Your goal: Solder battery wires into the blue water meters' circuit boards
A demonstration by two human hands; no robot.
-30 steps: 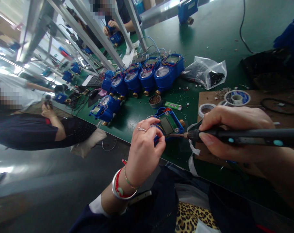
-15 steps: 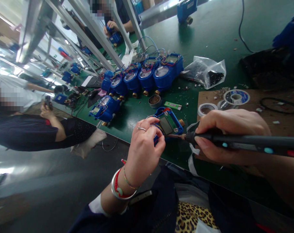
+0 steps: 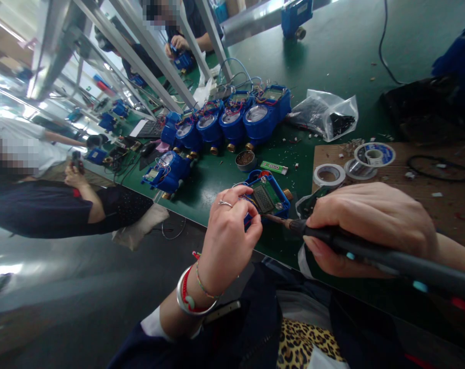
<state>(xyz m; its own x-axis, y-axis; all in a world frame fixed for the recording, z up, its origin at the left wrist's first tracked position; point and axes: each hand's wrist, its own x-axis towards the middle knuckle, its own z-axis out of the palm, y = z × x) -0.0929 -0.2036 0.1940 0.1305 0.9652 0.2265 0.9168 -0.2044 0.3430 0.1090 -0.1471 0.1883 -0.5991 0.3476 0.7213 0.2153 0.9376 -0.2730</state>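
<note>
1. The right hand [image 3: 371,228] is wrapped tight around the soldering iron [image 3: 371,251]. A second ago the handle lay nearly level; now it slopes down toward the person, so the tip points up and left at the meter.
2. The iron's tip sits at the near right corner of the meter [image 3: 266,197], just below the green board with its small display. It was close to that corner before too; it reads as a change of angle more than a change of spot, so the work looks to be staying on one joint.
3. The left hand [image 3: 228,236] is curled on the meter's near left edge, fingers pinching it. I cannot tell whether it also holds solder wire. It has barely shifted.
4. The meter rests at the near edge of the green table [image 3: 332,56], as it did a second ago.
5. Beyond the meter: a small tin [image 3: 245,159], then a row of blue meters [image 3: 232,120]. Right of it, two tape rolls [image 3: 328,175] and a solder spool [image 3: 373,155] on a brown board [image 3: 428,179]; a plastic bag [image 3: 326,115] lies farther back.
6. Other people work far left of the meter and behind the row.
</note>
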